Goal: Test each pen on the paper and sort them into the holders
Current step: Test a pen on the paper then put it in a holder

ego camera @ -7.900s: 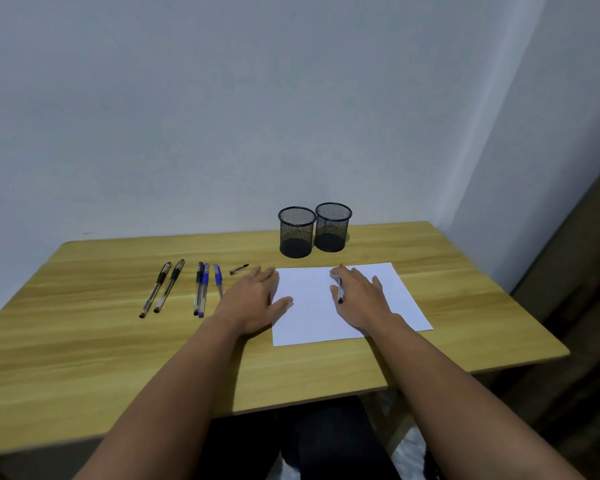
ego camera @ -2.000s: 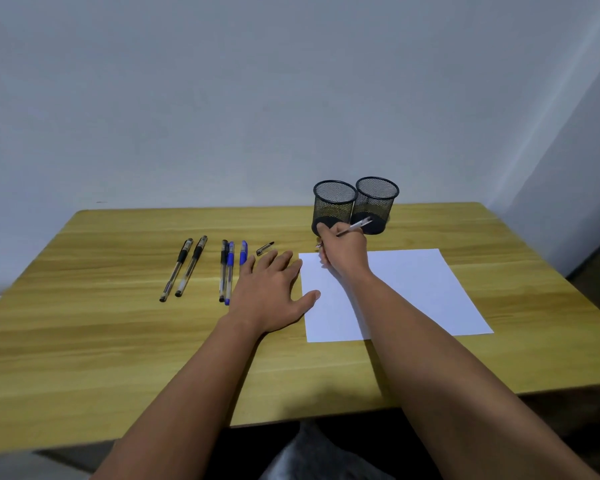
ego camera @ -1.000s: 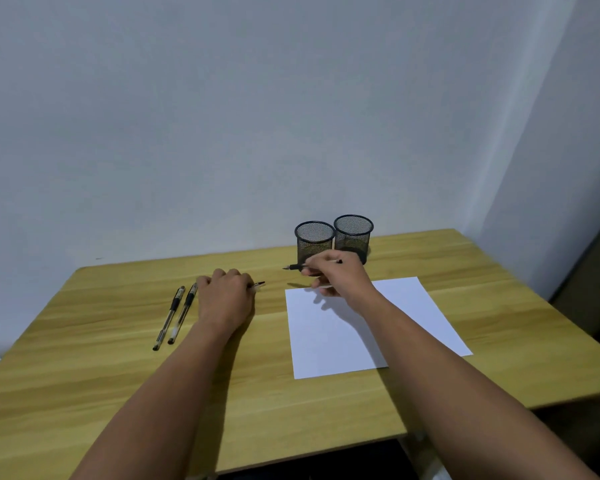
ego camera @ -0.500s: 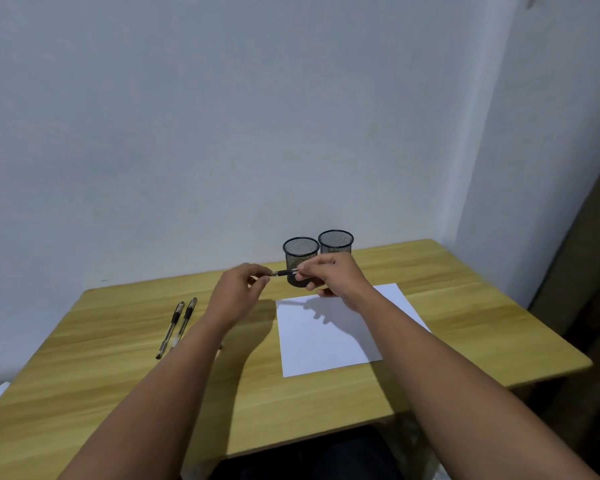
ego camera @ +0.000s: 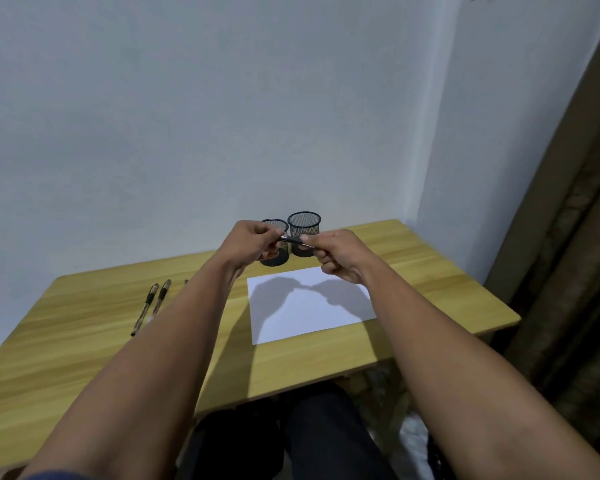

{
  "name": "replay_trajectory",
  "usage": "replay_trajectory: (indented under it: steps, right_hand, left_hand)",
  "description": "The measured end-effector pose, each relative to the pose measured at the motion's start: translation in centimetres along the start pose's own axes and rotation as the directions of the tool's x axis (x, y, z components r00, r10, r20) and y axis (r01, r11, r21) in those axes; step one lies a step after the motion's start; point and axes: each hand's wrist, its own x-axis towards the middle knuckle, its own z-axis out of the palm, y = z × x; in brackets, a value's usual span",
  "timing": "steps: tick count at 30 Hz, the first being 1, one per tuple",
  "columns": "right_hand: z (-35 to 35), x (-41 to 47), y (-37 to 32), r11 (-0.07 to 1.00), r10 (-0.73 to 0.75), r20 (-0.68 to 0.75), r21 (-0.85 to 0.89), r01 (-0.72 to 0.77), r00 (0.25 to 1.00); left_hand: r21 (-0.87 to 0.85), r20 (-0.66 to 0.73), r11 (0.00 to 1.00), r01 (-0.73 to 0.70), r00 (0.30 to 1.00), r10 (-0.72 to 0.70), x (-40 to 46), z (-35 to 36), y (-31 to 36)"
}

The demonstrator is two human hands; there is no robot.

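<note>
Both hands are raised above the table in front of two black mesh holders, the left holder (ego camera: 276, 258) and the right holder (ego camera: 304, 227). My right hand (ego camera: 340, 258) grips a black pen (ego camera: 294, 240) by its barrel. My left hand (ego camera: 250, 244) pinches the pen's left end, which could be the cap. A white sheet of paper (ego camera: 309, 306) lies below, with the hands' shadows on it. Two black pens (ego camera: 151, 303) lie side by side on the left of the table. Other pens are hidden behind my left forearm.
The wooden table (ego camera: 84, 334) stands against a white wall, in a corner. A dark curtain (ego camera: 568, 237) hangs at the right. The tip of another small item (ego camera: 186, 282) shows beside my left forearm. My legs are under the table's front edge.
Both hands have risen from the table with the pen between them. My left hand has closed on the pen's left end. The camera has tilted upward.
</note>
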Motion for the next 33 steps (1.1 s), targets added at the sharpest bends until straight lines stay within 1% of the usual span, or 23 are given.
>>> replay_trajectory:
  steps: [2,4,5,7,8,9,10,11,12,13,14,16,17,19,20,22,24,26,27,29,33]
  right_hand:
    - [-1.8,-0.8,0.5,0.999,0.015,-0.038,0.04,-0.013,0.999]
    - [-4.1,-1.8,0.9,0.999,0.016,-0.087,0.039,-0.012,0.996]
    - [-5.5,-2.4,0.9,1.0,0.013,-0.112,0.023,-0.01,0.994]
    - [-8.6,-3.8,0.5,1.0,0.007,-0.158,-0.029,-0.011,0.987]
    - [-10.3,-4.6,0.3,0.999,-0.003,-0.204,-0.042,-0.005,0.979]
    - [-12.2,-5.2,0.0,0.999,-0.025,-0.273,-0.037,0.015,0.962]
    - [-14.3,-5.9,0.0,0.998,-0.058,-0.368,-0.028,0.052,0.928]
    - [-16.5,-6.7,0.2,0.995,-0.099,-0.48,-0.021,0.101,0.872]
    - [-18.8,-7.6,0.6,0.988,-0.136,-0.599,-0.027,0.15,0.789]
    - [-21.3,-8.5,1.5,0.982,-0.164,-0.71,-0.048,0.185,0.685]
    - [-23.5,-9.7,2.5,0.979,-0.178,-0.802,-0.087,0.183,0.57]
    - [-27.8,-12.2,5.6,0.985,-0.161,-0.925,-0.131,0.111,0.344]
    - [-29.5,-13.4,7.3,0.991,-0.124,-0.957,-0.109,0.074,0.263]
    - [-31.8,-15.5,10.9,0.999,-0.038,-0.987,-0.032,0.039,0.157]
    - [-32.3,-16.5,12.6,1.0,-0.008,-0.992,-0.006,0.013,0.127]
    - [-32.7,-18.0,16.2,0.997,0.043,-0.993,0.036,-0.061,0.109]
    - [-32.7,-19.0,19.8,0.985,0.112,-0.988,0.097,-0.143,0.101]
    - [-32.5,-19.7,23.1,0.963,0.188,-0.977,0.163,-0.215,0.1]
    - [-32.3,-19.9,24.5,0.952,0.215,-0.971,0.185,-0.245,0.104]
    - [-32.0,-20.0,27.0,0.936,0.242,-0.964,0.202,-0.288,0.111]
    - [-31.9,-19.6,29.8,0.889,0.305,-0.95,0.259,-0.378,0.067]
  left_hand:
    - [0.069,0.03,0.998,-0.001,1.0,-0.001,0.5,1.8,0.6]
    - [0.147,0.087,0.989,-0.019,0.996,0.006,1.0,4.3,1.7]
    - [0.159,0.118,0.986,-0.044,0.993,0.026,1.2,5.9,2.4]
    - [0.12,0.148,0.989,-0.088,0.987,0.07,1.6,9.8,3.8]
    - [0.087,0.144,0.992,-0.09,0.987,0.077,1.9,11.9,4.2]
    - [0.059,0.135,0.994,-0.09,0.987,0.081,2.2,14.0,4.3]
    - [0.055,0.131,0.994,-0.098,0.987,0.091,2.6,16.1,3.9]
    - [0.095,0.138,0.988,-0.124,0.984,0.11,2.8,18.2,3.5]
    - [0.174,0.161,0.971,-0.163,0.978,0.136,3.0,20.4,2.7]
    - [0.264,0.203,0.942,-0.205,0.967,0.154,3.0,22.4,1.9]
    - [0.344,0.251,0.906,-0.245,0.954,0.163,2.9,24.5,1.2]
    - [0.441,0.349,0.839,-0.319,0.922,0.167,2.5,28.3,-0.2]
    - [0.47,0.39,0.809,-0.354,0.905,0.169,2.3,29.9,-0.8]
    - [0.519,0.46,0.74,-0.427,0.87,0.179,2.3,32.7,-2.2]
    - [0.538,0.491,0.704,-0.464,0.851,0.186,2.4,33.8,-2.8]
    - [0.57,0.539,0.624,-0.535,0.817,0.208,2.6,35.8,-4.1]
    - [0.604,0.565,0.518,-0.606,0.784,0.258,3.2,37.4,-5.3]
    - [0.644,0.57,0.428,-0.634,0.771,0.284,4.0,38.4,-6.2]
    - [0.663,0.569,0.403,-0.631,0.775,0.275,4.4,38.7,-6.5]
    - [0.69,0.561,0.382,-0.615,0.788,0.255,5.2,39.3,-7.0]
    - [0.707,0.537,0.377,-0.598,0.801,0.264,5.9,39.9,-7.8]
